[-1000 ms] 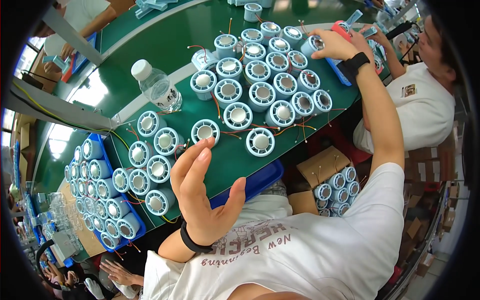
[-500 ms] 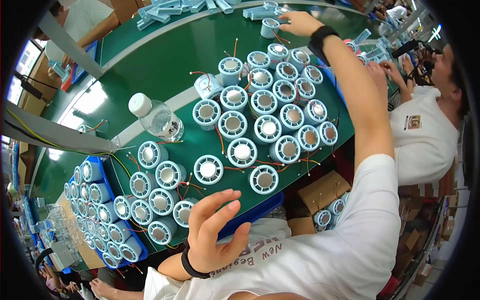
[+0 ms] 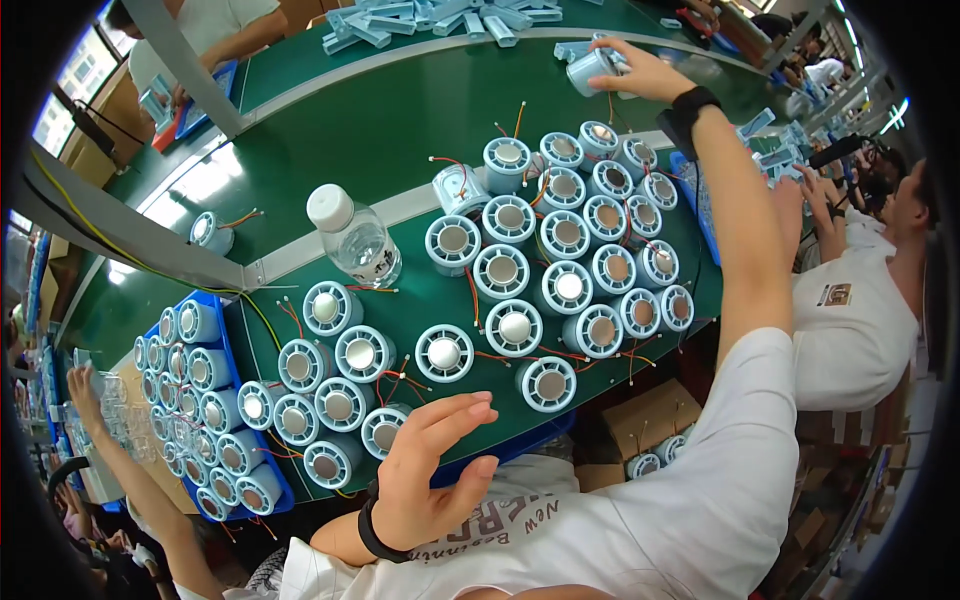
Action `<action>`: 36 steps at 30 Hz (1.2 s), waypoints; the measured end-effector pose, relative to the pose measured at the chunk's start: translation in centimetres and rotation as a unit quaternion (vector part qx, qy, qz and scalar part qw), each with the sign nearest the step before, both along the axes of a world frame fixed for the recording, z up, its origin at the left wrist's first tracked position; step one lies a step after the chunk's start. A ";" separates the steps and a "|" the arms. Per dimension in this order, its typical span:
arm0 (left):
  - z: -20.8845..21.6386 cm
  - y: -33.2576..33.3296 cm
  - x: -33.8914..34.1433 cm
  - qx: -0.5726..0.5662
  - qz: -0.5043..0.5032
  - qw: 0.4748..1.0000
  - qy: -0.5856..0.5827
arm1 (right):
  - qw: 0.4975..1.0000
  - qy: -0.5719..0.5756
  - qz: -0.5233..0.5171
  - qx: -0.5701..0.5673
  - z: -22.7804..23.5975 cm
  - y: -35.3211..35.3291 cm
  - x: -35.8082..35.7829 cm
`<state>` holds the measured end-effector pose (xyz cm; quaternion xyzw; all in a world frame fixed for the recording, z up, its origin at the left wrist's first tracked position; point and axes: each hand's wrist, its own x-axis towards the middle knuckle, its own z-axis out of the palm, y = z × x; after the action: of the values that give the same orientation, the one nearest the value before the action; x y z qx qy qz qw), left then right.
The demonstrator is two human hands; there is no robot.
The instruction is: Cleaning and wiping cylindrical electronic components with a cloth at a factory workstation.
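Note:
My right hand (image 3: 645, 74) reaches to the far side of the bench, its fingers closed round a light blue round motor housing (image 3: 584, 76). Thin wires hang below that piece. Over the bench's front edge, my left hand (image 3: 428, 490) is held with its fingers apart and nothing in them. Closest to it are a motor housing (image 3: 385, 430) with a round metal centre and another housing (image 3: 547, 384) to the right. Several similar motor housings (image 3: 565, 234) stand in a group across the green bench, red and orange wires trailing between them.
A clear bottle (image 3: 358, 240) with a white cap stands among the housings. On the left, a blue tray (image 3: 225, 350) holds several more. Light blue plastic parts (image 3: 400, 18) lie at the back. A metal post (image 3: 175, 65) rises there. A co-worker (image 3: 850, 270) sits at right; another person's arm (image 3: 140, 480) reaches in at left.
My right hand has closed round a motor housing at the far side. My left hand keeps much the same pose. Another person's arm has come up at the left, and the view has shifted.

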<state>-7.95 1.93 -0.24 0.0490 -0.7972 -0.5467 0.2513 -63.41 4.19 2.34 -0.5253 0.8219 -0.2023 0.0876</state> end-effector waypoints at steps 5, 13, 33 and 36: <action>0.8 1.8 0.9 0.325 -0.137 0.936 -0.001 | 0.964 -0.189 0.183 0.036 7.7 5.4 15.9; 1.1 3.8 -1.5 0.599 -0.191 0.777 -0.027 | 0.917 -0.167 0.359 0.050 8.0 9.7 30.8; -0.7 5.3 -0.4 0.139 0.043 0.984 0.103 | 0.988 -0.072 0.138 -0.001 6.8 14.9 33.8; 0.0 1.5 0.8 -0.189 0.047 0.980 -0.030 | 0.993 -0.009 -0.113 -0.011 6.0 16.8 24.9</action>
<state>-7.16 3.44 -0.26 0.0544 -0.8903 -0.3720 0.2569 -38.52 20.98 8.35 -0.4279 0.8729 -0.2249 0.0654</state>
